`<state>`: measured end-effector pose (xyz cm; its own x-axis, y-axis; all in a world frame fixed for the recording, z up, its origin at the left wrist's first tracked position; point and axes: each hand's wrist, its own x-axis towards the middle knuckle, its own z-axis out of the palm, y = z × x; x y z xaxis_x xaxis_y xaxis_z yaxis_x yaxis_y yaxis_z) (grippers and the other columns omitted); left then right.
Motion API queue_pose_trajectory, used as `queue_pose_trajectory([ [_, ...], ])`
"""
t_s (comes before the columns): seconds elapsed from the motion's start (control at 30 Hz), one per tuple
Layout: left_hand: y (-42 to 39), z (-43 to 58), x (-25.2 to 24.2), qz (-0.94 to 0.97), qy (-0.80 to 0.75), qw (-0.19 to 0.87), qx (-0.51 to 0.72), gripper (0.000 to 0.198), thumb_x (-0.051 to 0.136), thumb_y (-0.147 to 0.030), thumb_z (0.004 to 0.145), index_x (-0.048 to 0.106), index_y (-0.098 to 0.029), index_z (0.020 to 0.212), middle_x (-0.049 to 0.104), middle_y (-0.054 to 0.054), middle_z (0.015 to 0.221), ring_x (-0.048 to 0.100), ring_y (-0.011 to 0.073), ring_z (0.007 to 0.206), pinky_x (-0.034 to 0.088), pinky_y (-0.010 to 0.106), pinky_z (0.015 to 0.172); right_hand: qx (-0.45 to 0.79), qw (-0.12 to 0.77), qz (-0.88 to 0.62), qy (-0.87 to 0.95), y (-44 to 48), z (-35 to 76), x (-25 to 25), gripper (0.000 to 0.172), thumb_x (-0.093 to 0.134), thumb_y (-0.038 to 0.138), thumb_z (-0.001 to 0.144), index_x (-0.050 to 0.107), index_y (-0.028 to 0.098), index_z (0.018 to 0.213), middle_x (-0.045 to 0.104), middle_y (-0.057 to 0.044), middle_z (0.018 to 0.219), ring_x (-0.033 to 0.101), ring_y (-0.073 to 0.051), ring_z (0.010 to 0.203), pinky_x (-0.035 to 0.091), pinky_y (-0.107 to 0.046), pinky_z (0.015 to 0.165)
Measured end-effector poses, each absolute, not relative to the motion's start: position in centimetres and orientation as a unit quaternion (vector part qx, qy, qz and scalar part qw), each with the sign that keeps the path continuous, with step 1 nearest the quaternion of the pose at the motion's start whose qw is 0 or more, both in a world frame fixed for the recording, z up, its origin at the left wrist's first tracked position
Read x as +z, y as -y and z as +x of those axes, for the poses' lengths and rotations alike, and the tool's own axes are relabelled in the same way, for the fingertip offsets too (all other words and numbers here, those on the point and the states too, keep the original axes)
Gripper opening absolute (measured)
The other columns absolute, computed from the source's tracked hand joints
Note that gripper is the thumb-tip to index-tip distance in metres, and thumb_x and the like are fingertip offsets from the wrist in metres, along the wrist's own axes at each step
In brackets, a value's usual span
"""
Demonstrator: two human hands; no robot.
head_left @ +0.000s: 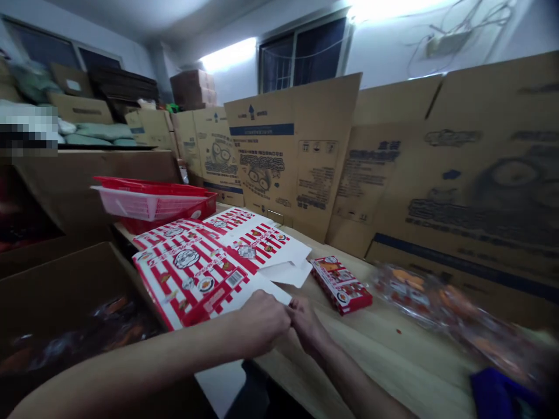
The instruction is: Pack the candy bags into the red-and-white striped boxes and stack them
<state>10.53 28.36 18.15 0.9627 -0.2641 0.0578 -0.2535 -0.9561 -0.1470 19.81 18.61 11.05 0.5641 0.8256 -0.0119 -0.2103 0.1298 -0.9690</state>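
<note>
Red-and-white striped printed cardboard (187,262) lies spread over the table, with white flaps reaching toward the hands. My left hand (266,323) is closed in a fist on the white edge of this cardboard. Close against it, my right hand (305,326) pinches the same white edge, its fingertips meeting the left hand. Beyond my right hand a small red printed box (340,285) lies on the wooden table (375,343). A white flap (222,384) hangs below my left forearm.
Red and pink plastic baskets (152,203) stand at the back left. Clear-wrapped orange items (410,291) lie at the right, near a blue object (502,396). An open carton (87,267) with wrapped items is at the left. Large cardboard sheets (292,157) line the back.
</note>
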Motion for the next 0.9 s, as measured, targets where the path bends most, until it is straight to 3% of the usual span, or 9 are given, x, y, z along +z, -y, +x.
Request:
queue_pose_trajectory([
  [0.1, -28.7, 12.2, 23.1, -0.983, -0.114, 0.063, -0.128, 0.041, 0.062, -0.052, 0.079, 0.069, -0.013, 0.091, 0.069, 0.014, 0.089, 0.066, 0.0293, 0.084, 0.053, 0.040, 0.073, 0.319, 0.640, -0.619, 0.324, -13.0, 21.3, 12.6, 0.035, 0.072, 0.047, 0.069, 0.066, 0.013, 0.065, 0.061, -0.001, 0.059, 0.052, -0.012, 0.054, 0.043, -0.024, 0.054],
  [0.2, -28.8, 15.8, 28.2, -0.948, -0.137, 0.087, -0.273, 0.060, 0.062, -0.049, 0.081, 0.054, -0.008, 0.124, 0.049, 0.024, 0.133, 0.041, 0.0400, 0.128, 0.037, 0.055, 0.102, 0.263, 0.589, -0.686, 0.336, -6.9, 21.6, 15.9, 0.027, 0.066, 0.041, 0.077, 0.068, 0.015, 0.072, 0.064, -0.002, 0.065, 0.055, -0.014, 0.059, 0.043, -0.024, 0.055],
  [0.3, -26.6, 20.0, 31.7, -0.930, -0.232, 0.075, -0.275, 0.058, 0.061, -0.051, 0.082, 0.054, -0.010, 0.123, 0.045, 0.020, 0.137, 0.027, 0.0414, 0.136, 0.028, 0.058, 0.106, 0.171, 0.551, -0.754, 0.314, -1.8, 20.0, 19.5, 0.026, 0.065, 0.038, 0.079, 0.066, 0.018, 0.064, 0.063, -0.002, 0.062, 0.055, -0.014, 0.058, 0.041, -0.024, 0.054],
  [0.4, -22.6, 23.2, 33.6, -0.924, -0.320, 0.064, -0.199, 0.048, 0.057, -0.052, 0.083, 0.061, -0.013, 0.110, 0.055, 0.015, 0.121, 0.037, 0.0388, 0.128, 0.033, 0.056, 0.102, 0.045, 0.510, -0.811, 0.285, 1.9, 17.5, 22.5, 0.031, 0.065, 0.039, 0.080, 0.062, 0.020, 0.056, 0.061, -0.002, 0.057, 0.051, -0.013, 0.055, 0.036, -0.024, 0.051],
  [0.53, -16.5, 25.2, 36.1, -0.919, -0.366, 0.057, -0.137, 0.044, 0.049, -0.052, 0.087, 0.065, -0.012, 0.098, 0.063, 0.013, 0.105, 0.050, 0.0317, 0.110, 0.038, 0.053, 0.096, -0.090, 0.385, -0.866, 0.306, 5.7, 14.6, 26.8, 0.036, 0.053, 0.040, 0.087, 0.056, 0.020, 0.057, 0.055, 0.000, 0.055, 0.046, -0.011, 0.053, 0.032, -0.024, 0.052],
  [0.67, -11.9, 24.7, 40.0, -0.925, -0.351, 0.072, -0.125, 0.042, 0.063, -0.042, 0.074, 0.064, -0.014, 0.106, 0.064, 0.012, 0.107, 0.053, 0.0297, 0.105, 0.041, 0.045, 0.092, -0.207, 0.275, -0.884, 0.316, 8.7, 11.8, 31.7, 0.031, 0.048, 0.032, 0.092, 0.052, 0.019, 0.064, 0.050, 0.002, 0.057, 0.043, -0.010, 0.051, 0.030, -0.023, 0.052],
  [0.73, -10.6, 23.8, 41.6, -0.934, -0.340, 0.081, -0.078, 0.041, 0.068, -0.030, 0.066, 0.067, -0.014, 0.103, 0.066, 0.010, 0.099, 0.058, 0.0266, 0.094, 0.045, 0.037, 0.082, -0.268, 0.225, -0.878, 0.328, 9.7, 10.3, 33.3, 0.029, 0.047, 0.027, 0.093, 0.049, 0.018, 0.066, 0.048, 0.003, 0.056, 0.043, -0.009, 0.051, 0.030, -0.023, 0.051],
  [0.8, -9.9, 22.9, 42.4, -0.939, -0.334, 0.082, -0.009, 0.028, 0.068, -0.022, 0.060, 0.071, -0.011, 0.086, 0.066, 0.007, 0.078, 0.059, 0.0222, 0.075, 0.044, 0.032, 0.069, -0.317, 0.178, -0.859, 0.360, 10.6, 9.1, 33.6, 0.026, 0.046, 0.022, 0.094, 0.050, 0.018, 0.068, 0.049, 0.003, 0.058, 0.046, -0.010, 0.051, 0.030, -0.022, 0.051],
  [0.9, -10.2, 21.9, 41.5, -0.937, -0.339, 0.023, 0.081, 0.004, 0.065, -0.014, 0.058, 0.067, -0.011, 0.060, 0.054, 0.000, 0.054, 0.048, 0.0147, 0.054, 0.037, 0.028, 0.057, -0.336, 0.132, -0.833, 0.419, 11.3, 7.7, 32.5, 0.021, 0.043, 0.015, 0.093, 0.053, 0.018, 0.075, 0.053, 0.001, 0.062, 0.049, -0.011, 0.053, 0.032, -0.022, 0.051],
])
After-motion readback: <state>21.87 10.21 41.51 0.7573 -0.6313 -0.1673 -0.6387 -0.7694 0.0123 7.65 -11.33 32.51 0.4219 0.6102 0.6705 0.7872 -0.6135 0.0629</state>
